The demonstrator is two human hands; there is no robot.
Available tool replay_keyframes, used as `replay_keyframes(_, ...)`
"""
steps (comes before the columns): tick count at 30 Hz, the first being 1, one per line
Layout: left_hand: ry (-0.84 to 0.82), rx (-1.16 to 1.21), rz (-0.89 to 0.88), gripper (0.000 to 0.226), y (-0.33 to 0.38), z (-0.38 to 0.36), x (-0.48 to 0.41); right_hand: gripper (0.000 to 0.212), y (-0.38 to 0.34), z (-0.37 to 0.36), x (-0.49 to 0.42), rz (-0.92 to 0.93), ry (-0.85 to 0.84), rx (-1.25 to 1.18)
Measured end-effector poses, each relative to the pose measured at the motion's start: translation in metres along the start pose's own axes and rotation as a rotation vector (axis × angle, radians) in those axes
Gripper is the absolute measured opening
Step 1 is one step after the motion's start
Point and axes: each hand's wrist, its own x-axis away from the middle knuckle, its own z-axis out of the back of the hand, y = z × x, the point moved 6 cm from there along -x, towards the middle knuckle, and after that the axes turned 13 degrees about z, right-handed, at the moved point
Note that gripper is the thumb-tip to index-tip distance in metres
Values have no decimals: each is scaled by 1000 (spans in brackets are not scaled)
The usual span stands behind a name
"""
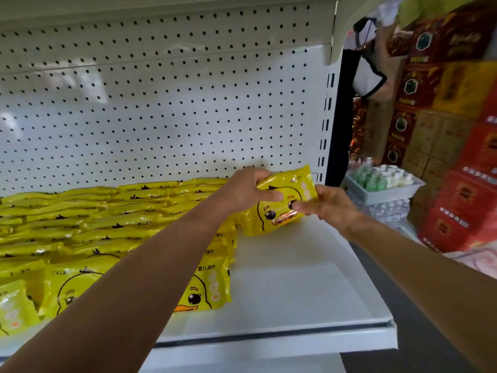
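Rows of packs (80,219) are lying across the left part of the shelf (295,278), reaching back to the pegboard (161,103) behind. One pack (279,211) is tilting just right of them, between the left grip (250,189) and the right grip (330,205). Beyond the shelf's right end, a tray of bottles (387,194) is sitting before stacked cartons (457,157).

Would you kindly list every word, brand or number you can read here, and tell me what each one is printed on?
"婴儿湿巾": on the front pack lying on the shelf, and on edges of the stacked packs.
"CKOK", letters uncertain: brand on the stacked packs' edges.
Print on the held pack, gripped by the left hand and right hand: too blurred.
Labels on the red cartons: unreadable.
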Motion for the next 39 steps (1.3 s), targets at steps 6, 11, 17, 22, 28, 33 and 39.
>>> replay_keyframes(6,124,-440,62,63,-3,-20,-17,25,56,-6,12,-164,54,151)
replay_keyframes(11,198,-488,85,49,-17,-25,-30,37,72,-11,-1,-168,120,347)
replay_keyframes(17,257,-506,74,56,-24,-25,-36,38,66,-14,-11,-156,66,571)
replay_keyframes(22,303,-584,73,61,-23,-23,-38,44,62,-14,-11,-165,50,683)
replay_keyframes(28,398,-541,113,58,-21,-12,-28,52,59,-2,5,-143,116,630)
replay_keyframes(33,387,-80,81,42,-2,-27,2,39,47,23,37,-71,169,559)
replay_keyframes(39,184,274,26,14,40,-89,44,22,34,66,107,10,216,428)
